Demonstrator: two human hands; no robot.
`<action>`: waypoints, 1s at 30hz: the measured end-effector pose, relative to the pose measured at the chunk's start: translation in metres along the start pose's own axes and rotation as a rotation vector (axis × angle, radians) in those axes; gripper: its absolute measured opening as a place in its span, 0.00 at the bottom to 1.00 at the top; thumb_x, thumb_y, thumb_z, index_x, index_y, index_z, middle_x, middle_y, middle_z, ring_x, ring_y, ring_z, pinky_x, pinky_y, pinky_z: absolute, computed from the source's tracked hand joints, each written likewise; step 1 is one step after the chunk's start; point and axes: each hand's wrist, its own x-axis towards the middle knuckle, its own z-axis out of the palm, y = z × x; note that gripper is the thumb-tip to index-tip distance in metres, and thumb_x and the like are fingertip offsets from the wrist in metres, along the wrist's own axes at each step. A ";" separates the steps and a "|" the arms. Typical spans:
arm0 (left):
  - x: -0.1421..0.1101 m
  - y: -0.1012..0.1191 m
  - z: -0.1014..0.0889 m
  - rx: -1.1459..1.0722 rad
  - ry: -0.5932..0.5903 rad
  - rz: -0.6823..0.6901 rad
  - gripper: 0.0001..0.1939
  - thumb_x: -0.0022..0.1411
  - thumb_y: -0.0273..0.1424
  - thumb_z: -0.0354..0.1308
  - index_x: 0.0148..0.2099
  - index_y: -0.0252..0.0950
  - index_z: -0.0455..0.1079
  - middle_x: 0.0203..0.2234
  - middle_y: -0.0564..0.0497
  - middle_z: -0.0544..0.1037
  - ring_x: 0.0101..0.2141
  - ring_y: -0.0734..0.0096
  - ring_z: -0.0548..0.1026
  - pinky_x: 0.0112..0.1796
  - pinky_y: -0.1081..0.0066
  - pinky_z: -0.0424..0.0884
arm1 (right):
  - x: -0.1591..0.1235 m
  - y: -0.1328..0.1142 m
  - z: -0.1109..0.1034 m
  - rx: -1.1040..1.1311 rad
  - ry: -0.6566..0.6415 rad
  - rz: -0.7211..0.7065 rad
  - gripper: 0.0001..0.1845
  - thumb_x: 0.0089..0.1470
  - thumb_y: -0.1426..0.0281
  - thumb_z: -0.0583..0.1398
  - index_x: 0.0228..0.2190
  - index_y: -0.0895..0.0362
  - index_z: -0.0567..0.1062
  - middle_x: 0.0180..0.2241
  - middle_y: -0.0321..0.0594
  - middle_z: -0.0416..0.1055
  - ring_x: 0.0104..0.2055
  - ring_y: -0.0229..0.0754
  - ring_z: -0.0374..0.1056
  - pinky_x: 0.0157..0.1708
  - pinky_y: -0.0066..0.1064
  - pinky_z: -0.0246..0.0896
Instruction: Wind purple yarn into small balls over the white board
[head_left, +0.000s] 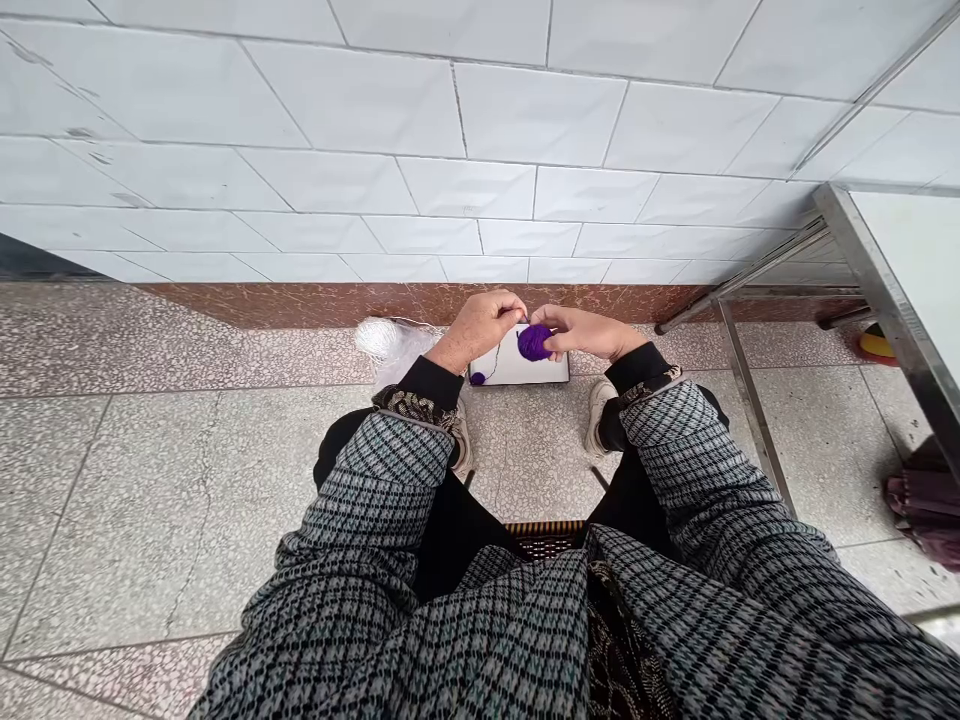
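Observation:
In the head view, a purple ball of yarn (534,343) is gripped in the fingers of my right hand (589,331). Just left of it my left hand (484,326) is closed in a pinch on a dark strand of yarn (524,319) by the ball. Below the hands, on the floor, lies a shallow white box lid (531,372) with a dark rim. A smaller purple ball of yarn (478,379) rests in its near left corner, and a thin strand runs up from it toward my left hand.
A white ball of yarn (379,338) lies with a clear plastic bag (406,350) left of the lid. White wall tiles (472,185) rise ahead. At the right stands a metal-framed table (885,280). My shoes (598,415) flank the lid, and a woven stool (546,540) is beneath me.

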 end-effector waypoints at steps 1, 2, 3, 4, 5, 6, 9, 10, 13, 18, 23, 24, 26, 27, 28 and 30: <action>0.001 -0.003 0.001 -0.003 0.016 -0.029 0.08 0.60 0.27 0.54 0.31 0.35 0.73 0.29 0.50 0.78 0.33 0.68 0.73 0.40 0.68 0.68 | -0.002 -0.002 -0.001 0.063 -0.006 -0.051 0.19 0.46 0.75 0.68 0.40 0.57 0.70 0.36 0.37 0.72 0.28 0.34 0.69 0.28 0.28 0.68; 0.002 -0.005 0.002 -0.008 0.025 -0.057 0.08 0.61 0.28 0.53 0.31 0.35 0.72 0.27 0.51 0.77 0.32 0.69 0.72 0.38 0.69 0.68 | -0.003 -0.004 -0.002 0.126 0.027 -0.110 0.20 0.47 0.72 0.68 0.42 0.56 0.70 0.37 0.37 0.72 0.29 0.34 0.69 0.29 0.28 0.69; 0.002 -0.006 0.003 -0.014 0.019 -0.080 0.08 0.61 0.28 0.53 0.31 0.35 0.72 0.26 0.52 0.76 0.30 0.70 0.71 0.36 0.69 0.67 | -0.004 -0.006 -0.004 0.180 0.092 -0.172 0.22 0.49 0.68 0.69 0.44 0.55 0.69 0.38 0.38 0.72 0.30 0.34 0.69 0.31 0.28 0.69; 0.002 -0.007 0.005 -0.022 -0.009 -0.093 0.09 0.61 0.28 0.53 0.31 0.35 0.72 0.25 0.53 0.75 0.28 0.71 0.69 0.34 0.70 0.66 | -0.003 -0.006 -0.006 0.220 0.181 -0.229 0.23 0.50 0.64 0.69 0.45 0.54 0.68 0.39 0.38 0.72 0.32 0.34 0.70 0.31 0.28 0.69; 0.002 -0.006 0.006 -0.032 -0.058 -0.091 0.09 0.61 0.28 0.53 0.32 0.35 0.73 0.24 0.53 0.74 0.26 0.72 0.68 0.32 0.70 0.65 | -0.001 -0.006 -0.008 0.245 0.279 -0.276 0.24 0.52 0.61 0.69 0.47 0.53 0.68 0.40 0.38 0.71 0.33 0.34 0.70 0.32 0.28 0.69; 0.001 -0.005 0.008 -0.044 -0.125 -0.074 0.09 0.61 0.28 0.53 0.32 0.35 0.74 0.24 0.53 0.74 0.24 0.74 0.67 0.31 0.71 0.64 | 0.002 -0.005 -0.011 0.256 0.372 -0.306 0.24 0.54 0.60 0.68 0.48 0.52 0.67 0.40 0.38 0.71 0.34 0.35 0.71 0.33 0.27 0.69; -0.003 0.003 0.009 -0.089 -0.317 0.013 0.09 0.62 0.30 0.54 0.34 0.36 0.75 0.25 0.53 0.75 0.25 0.75 0.68 0.31 0.72 0.65 | 0.012 0.004 -0.015 0.204 0.579 -0.259 0.18 0.57 0.64 0.65 0.45 0.52 0.65 0.38 0.37 0.70 0.33 0.34 0.69 0.31 0.26 0.68; -0.004 0.005 0.008 -0.097 -0.342 0.032 0.10 0.62 0.31 0.54 0.34 0.36 0.76 0.25 0.52 0.76 0.25 0.74 0.68 0.31 0.72 0.65 | 0.014 0.007 -0.015 0.145 0.619 -0.196 0.16 0.56 0.68 0.65 0.42 0.53 0.65 0.37 0.36 0.69 0.30 0.33 0.68 0.29 0.25 0.67; -0.005 0.009 0.003 -0.084 -0.266 0.031 0.10 0.61 0.32 0.55 0.35 0.35 0.77 0.26 0.51 0.77 0.26 0.74 0.69 0.32 0.71 0.66 | 0.013 0.012 -0.010 -0.088 0.553 0.004 0.17 0.49 0.78 0.66 0.36 0.54 0.65 0.31 0.34 0.68 0.25 0.32 0.63 0.24 0.25 0.62; -0.001 0.001 -0.002 -0.049 -0.068 -0.020 0.09 0.59 0.28 0.54 0.33 0.35 0.76 0.29 0.50 0.80 0.31 0.71 0.72 0.35 0.70 0.67 | -0.001 0.003 -0.003 -0.140 -0.030 0.032 0.18 0.44 0.79 0.66 0.37 0.55 0.70 0.31 0.34 0.71 0.27 0.35 0.66 0.25 0.27 0.65; 0.004 -0.008 0.004 -0.013 -0.050 -0.070 0.08 0.60 0.29 0.55 0.32 0.35 0.75 0.28 0.52 0.79 0.31 0.70 0.72 0.36 0.69 0.67 | -0.005 -0.003 -0.004 0.075 -0.051 -0.101 0.19 0.45 0.74 0.67 0.39 0.55 0.68 0.34 0.34 0.70 0.29 0.34 0.66 0.29 0.28 0.65; 0.004 -0.008 0.006 -0.012 -0.059 -0.081 0.08 0.60 0.29 0.55 0.32 0.35 0.75 0.27 0.52 0.78 0.30 0.70 0.72 0.36 0.69 0.67 | -0.005 -0.003 -0.005 0.117 -0.004 -0.125 0.19 0.46 0.73 0.67 0.40 0.55 0.68 0.35 0.34 0.70 0.30 0.34 0.66 0.30 0.29 0.65; 0.004 -0.007 0.009 -0.018 -0.103 -0.089 0.09 0.61 0.28 0.55 0.32 0.35 0.76 0.25 0.53 0.77 0.28 0.71 0.70 0.35 0.70 0.66 | -0.003 -0.004 -0.005 0.180 0.119 -0.169 0.21 0.48 0.69 0.67 0.43 0.54 0.67 0.37 0.36 0.70 0.30 0.34 0.66 0.32 0.30 0.66; 0.003 -0.005 0.011 -0.021 -0.138 -0.081 0.09 0.61 0.28 0.55 0.32 0.35 0.76 0.24 0.53 0.76 0.27 0.72 0.70 0.34 0.70 0.65 | -0.002 -0.004 -0.005 0.196 0.184 -0.185 0.22 0.49 0.68 0.67 0.45 0.53 0.67 0.38 0.36 0.70 0.31 0.34 0.66 0.33 0.30 0.66; 0.002 -0.003 0.012 -0.024 -0.180 -0.065 0.09 0.61 0.28 0.55 0.32 0.35 0.76 0.24 0.54 0.76 0.26 0.73 0.69 0.34 0.70 0.65 | 0.000 -0.004 -0.005 0.200 0.247 -0.199 0.23 0.50 0.68 0.67 0.46 0.53 0.66 0.39 0.36 0.69 0.31 0.34 0.65 0.34 0.31 0.66; 0.000 0.002 0.014 -0.029 -0.284 -0.011 0.09 0.61 0.29 0.55 0.33 0.35 0.77 0.23 0.54 0.75 0.26 0.73 0.69 0.33 0.71 0.64 | 0.004 -0.002 -0.006 0.165 0.354 -0.210 0.23 0.51 0.69 0.66 0.47 0.52 0.66 0.40 0.36 0.70 0.31 0.35 0.65 0.34 0.31 0.66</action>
